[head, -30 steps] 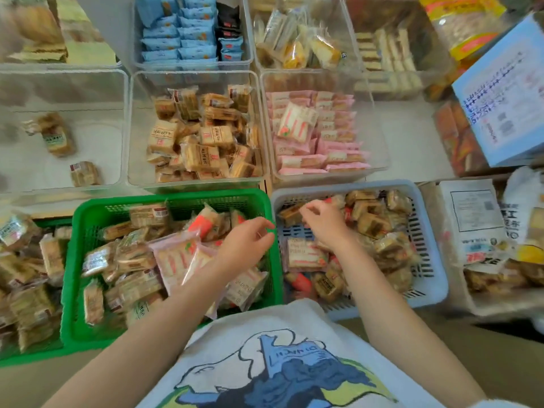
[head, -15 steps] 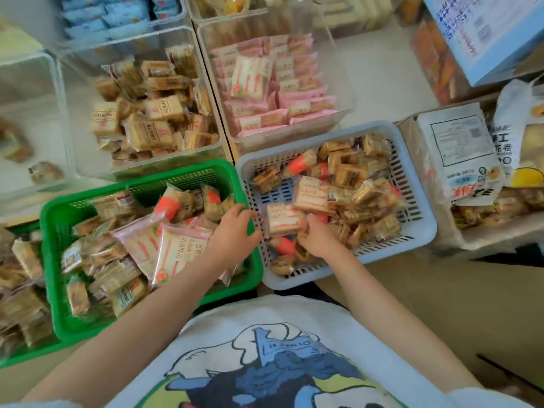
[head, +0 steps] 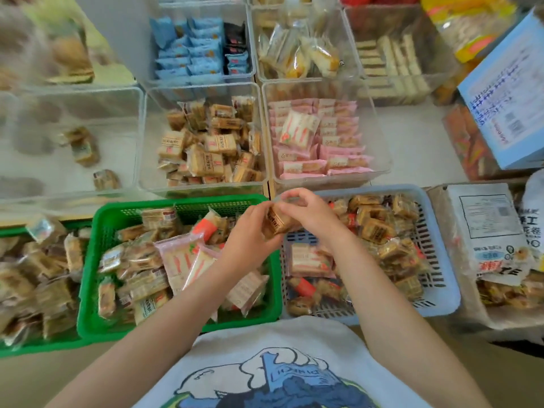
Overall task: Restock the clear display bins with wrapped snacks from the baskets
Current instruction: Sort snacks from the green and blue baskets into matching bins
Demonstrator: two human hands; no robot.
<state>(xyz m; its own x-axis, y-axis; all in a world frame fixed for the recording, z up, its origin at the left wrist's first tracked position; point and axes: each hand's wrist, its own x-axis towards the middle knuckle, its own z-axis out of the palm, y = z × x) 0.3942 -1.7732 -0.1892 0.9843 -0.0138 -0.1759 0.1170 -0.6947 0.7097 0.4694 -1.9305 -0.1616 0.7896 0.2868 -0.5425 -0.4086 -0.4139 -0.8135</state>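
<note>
Both hands meet above the seam between the green basket and the pale blue basket; the left hand and the right hand have their fingers curled round one tan wrapped snack, held clear of both baskets; whether more packets are tucked behind the palms I cannot tell; just beyond the hands stands the clear bin of tan packets, roughly half full, and beside it the clear bin of pink packets, its rows stacked neatly; the tan bin looks the likely home for this snack, judging by the matching wrapper; the risks I see are these: the wrapper is glossy and held partly by fingertips, so it could slip and fall back among the mixed packets in either basket; the two bins stand wall to wall, so a loose toss could land it among the pink packets and spoil the sorting; a forearm reaching forward could brush the green basket's heaped packets, which rise to its rim, and tip some out
</note>
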